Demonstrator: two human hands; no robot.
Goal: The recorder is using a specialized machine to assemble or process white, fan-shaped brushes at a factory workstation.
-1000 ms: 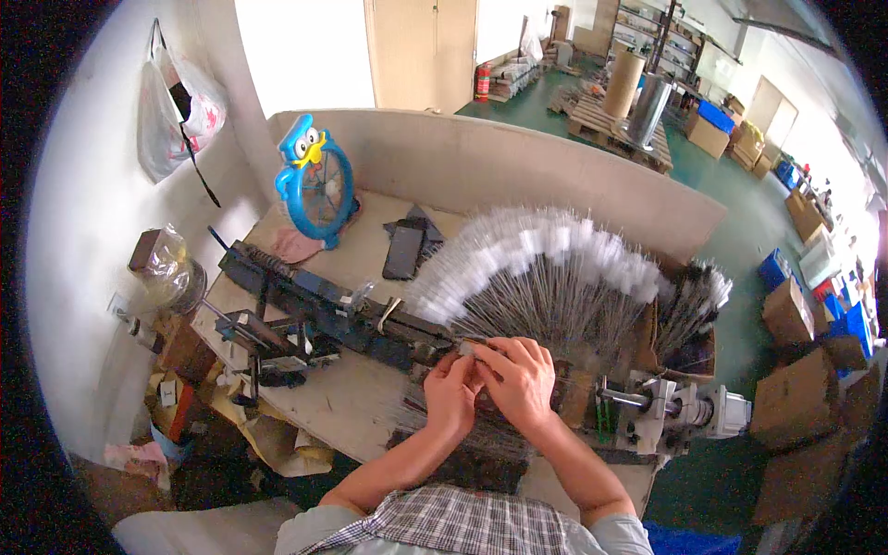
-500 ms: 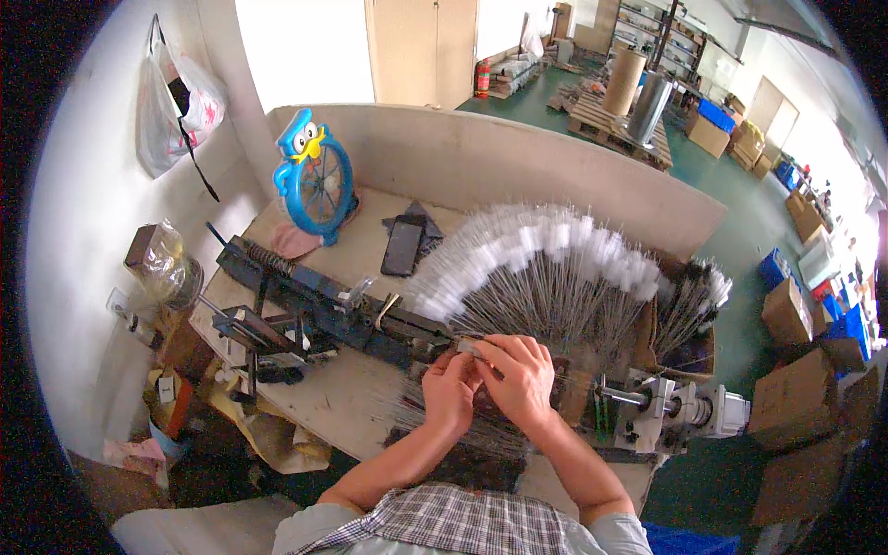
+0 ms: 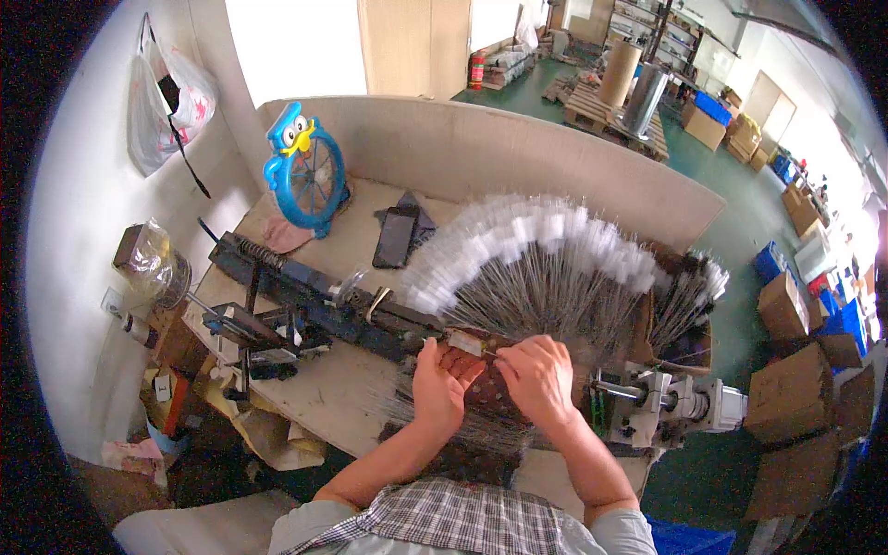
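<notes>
My right hand (image 3: 538,377) is closed in a pinch on the thin stem of a small white-tufted wire brush (image 3: 465,342). The brush's pale head points left, above the fingers of my left hand (image 3: 442,387). That left hand is open, palm partly turned up, its fingers loosely curved and apart from the thumb. Just left of it lies the end of a long dark metal bench device (image 3: 407,322). Behind both hands fans a big pile of white-tipped wire brushes (image 3: 546,245), stems toward me. Loose thin wires (image 3: 481,427) lie below my hands.
On the right stands a metal spindle unit (image 3: 666,407), and behind it a box of dark and white brushes (image 3: 684,319). A blue duck-shaped fan (image 3: 310,180) and a phone (image 3: 396,237) sit farther back. A low partition (image 3: 518,139) borders the table.
My hands have parted: the right has drawn to the right with the brush stem, while the left has opened and turned its palm up. The view has shifted slightly.
</notes>
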